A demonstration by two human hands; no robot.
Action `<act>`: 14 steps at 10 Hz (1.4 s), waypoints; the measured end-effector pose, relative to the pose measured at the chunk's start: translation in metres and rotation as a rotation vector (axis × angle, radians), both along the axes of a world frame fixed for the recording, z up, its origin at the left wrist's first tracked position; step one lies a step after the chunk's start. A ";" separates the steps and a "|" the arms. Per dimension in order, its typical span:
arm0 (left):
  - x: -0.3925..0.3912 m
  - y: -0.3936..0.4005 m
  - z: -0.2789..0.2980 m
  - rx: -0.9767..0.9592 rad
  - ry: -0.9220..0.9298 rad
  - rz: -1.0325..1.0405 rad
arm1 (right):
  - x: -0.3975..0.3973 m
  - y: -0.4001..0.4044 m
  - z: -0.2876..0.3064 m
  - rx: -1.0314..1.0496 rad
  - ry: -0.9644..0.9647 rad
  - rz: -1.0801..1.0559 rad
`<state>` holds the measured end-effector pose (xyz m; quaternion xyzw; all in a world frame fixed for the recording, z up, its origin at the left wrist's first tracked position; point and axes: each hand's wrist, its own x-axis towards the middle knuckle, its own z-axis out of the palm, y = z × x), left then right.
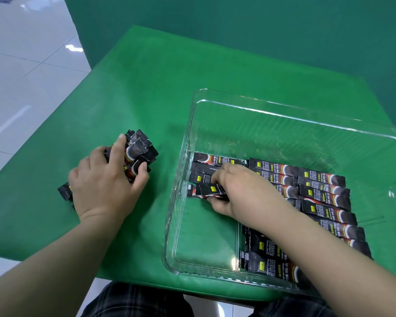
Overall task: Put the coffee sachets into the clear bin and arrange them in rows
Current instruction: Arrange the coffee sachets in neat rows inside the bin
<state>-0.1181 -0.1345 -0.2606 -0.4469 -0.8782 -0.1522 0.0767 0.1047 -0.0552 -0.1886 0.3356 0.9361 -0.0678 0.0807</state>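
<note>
Two hands are working over the green table [146, 88]. Nearest, the right hand [236, 191] is reaching into the clear bin [176, 225], pinching one sachet [212, 191] by the left-hand row of sachets [215, 161]. Farther left, the left hand [105, 179] is curling around a loose pile of sachets [140, 149] lying on the table outside the bin.

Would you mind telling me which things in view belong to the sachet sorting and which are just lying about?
Belonging to the job:
- clear plastic bin
- black coffee sachets laid in rows
- loose sachet stack under the left hand
- sachet pinched by the right hand

Lying about:
- green table cloth
</note>
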 end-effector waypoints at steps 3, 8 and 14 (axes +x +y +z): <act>0.000 0.000 0.001 0.012 -0.002 -0.001 | -0.013 -0.009 0.009 0.040 -0.144 0.105; -0.001 0.000 0.000 0.012 -0.001 -0.003 | 0.000 -0.027 0.006 -0.112 -0.068 0.083; -0.001 0.000 -0.001 -0.003 0.003 -0.006 | 0.011 -0.029 -0.005 0.001 -0.042 0.062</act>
